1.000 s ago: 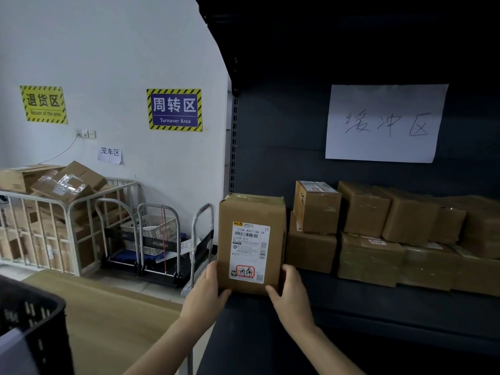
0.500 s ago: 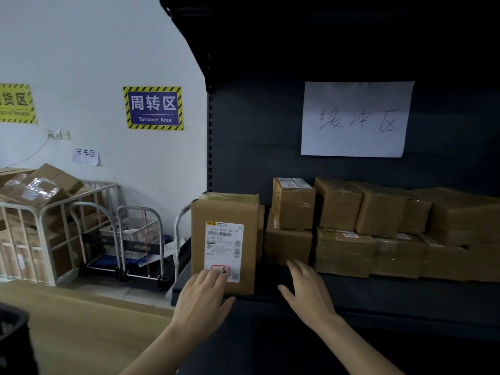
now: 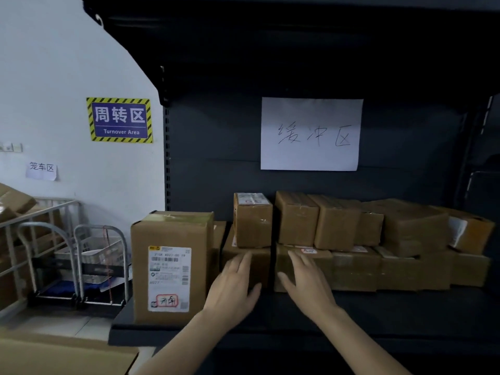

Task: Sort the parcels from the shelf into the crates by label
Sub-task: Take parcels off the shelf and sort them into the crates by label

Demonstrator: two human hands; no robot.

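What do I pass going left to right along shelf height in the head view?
Metal cage with boxes → two folded hand trolleys → tall labelled parcel standing at the shelf's left end → left hand → right hand → stacked parcels running to the right.

Shelf front [image 3: 378, 312] bare; tall box [image 3: 170, 266] blocks left.

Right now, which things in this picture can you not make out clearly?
- Head view: small print on the tall box's label is blurred.
- Bottom-row parcels: top labels mostly hidden by parcels stacked above.
- Cardboard boxes in the cage: cut off by the left edge.
- Crates: none in view.
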